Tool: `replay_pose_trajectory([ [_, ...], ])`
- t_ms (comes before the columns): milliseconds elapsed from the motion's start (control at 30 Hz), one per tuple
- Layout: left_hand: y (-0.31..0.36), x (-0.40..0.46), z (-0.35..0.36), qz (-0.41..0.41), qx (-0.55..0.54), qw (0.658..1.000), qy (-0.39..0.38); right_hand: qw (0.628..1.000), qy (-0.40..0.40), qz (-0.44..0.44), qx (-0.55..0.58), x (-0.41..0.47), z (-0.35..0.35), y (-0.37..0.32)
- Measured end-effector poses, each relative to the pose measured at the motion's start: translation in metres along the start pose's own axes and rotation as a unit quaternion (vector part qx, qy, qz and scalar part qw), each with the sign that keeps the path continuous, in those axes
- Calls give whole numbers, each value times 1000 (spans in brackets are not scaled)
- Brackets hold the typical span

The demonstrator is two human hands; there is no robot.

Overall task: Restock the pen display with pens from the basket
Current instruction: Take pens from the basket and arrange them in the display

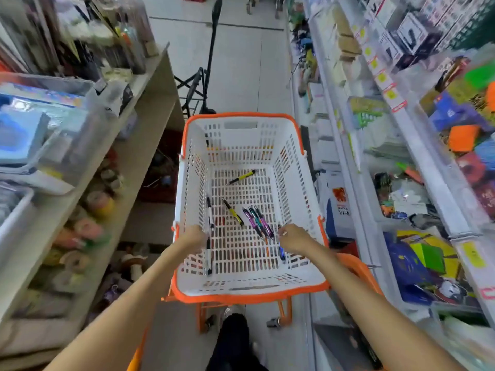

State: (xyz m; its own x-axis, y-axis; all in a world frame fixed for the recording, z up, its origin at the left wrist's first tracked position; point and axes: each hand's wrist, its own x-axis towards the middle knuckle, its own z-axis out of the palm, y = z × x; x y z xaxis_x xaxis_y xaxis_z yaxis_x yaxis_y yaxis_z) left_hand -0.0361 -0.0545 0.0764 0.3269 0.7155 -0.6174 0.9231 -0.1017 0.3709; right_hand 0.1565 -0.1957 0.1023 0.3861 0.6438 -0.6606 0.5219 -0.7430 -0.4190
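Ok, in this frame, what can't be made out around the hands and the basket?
Head view only:
- Left hand: fingers point away, so a grip on the black-and-white pen is unclear.
- Right hand: knuckles hide what it pinches.
- Blue pen: its upper end sits under the right hand.
- Pen display: lost in blurred shelves.
- Basket: its stand is mostly hidden underneath.

A pale tiled floor [241, 62] runs between crowded shelves; a beige shelf unit [150, 124] stands left of it, white shelving [348, 162] right.
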Motion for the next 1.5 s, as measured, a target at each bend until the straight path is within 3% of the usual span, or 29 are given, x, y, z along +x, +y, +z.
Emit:
replay_pose_trajectory([
  [167, 3, 48, 34, 24, 168, 984, -50, 995, -77, 65, -21, 54, 30, 8],
  [333, 6, 72, 65, 45, 463, 880, -97, 989, -22, 127, -74, 90, 51, 23],
  [567, 7, 97, 92, -3, 499, 859, -115, 973, -5, 144, -178, 122, 65, 39],
  [733, 7, 104, 99, -50, 403, 909, -91, 970, -8, 129, -206, 141, 74, 42],
  [867, 4, 106, 107, -50, 229, 971, -44, 984, 40, 95, -147, 155, 73, 43],
  [967, 10, 111, 108, -17, 88, 996, 3, 988, 98, 47, -112, 169, 67, 41],
  [1100, 30, 133, 102, -32, -66, 997, 26, 990, 101, 9, -97, 185, 67, 31],
  [1200, 40, 147, 106, -32, -116, 993, 20, 990, 72, 1, -124, 187, 71, 27],
  [1333, 50, 157, 119, -30, -131, 990, 37, 993, 68, -12, -92, 192, 77, 29],
  [1500, 61, 156, 127, -35, -76, 995, 46, 997, 71, -16, -20, 196, 74, 37],
])
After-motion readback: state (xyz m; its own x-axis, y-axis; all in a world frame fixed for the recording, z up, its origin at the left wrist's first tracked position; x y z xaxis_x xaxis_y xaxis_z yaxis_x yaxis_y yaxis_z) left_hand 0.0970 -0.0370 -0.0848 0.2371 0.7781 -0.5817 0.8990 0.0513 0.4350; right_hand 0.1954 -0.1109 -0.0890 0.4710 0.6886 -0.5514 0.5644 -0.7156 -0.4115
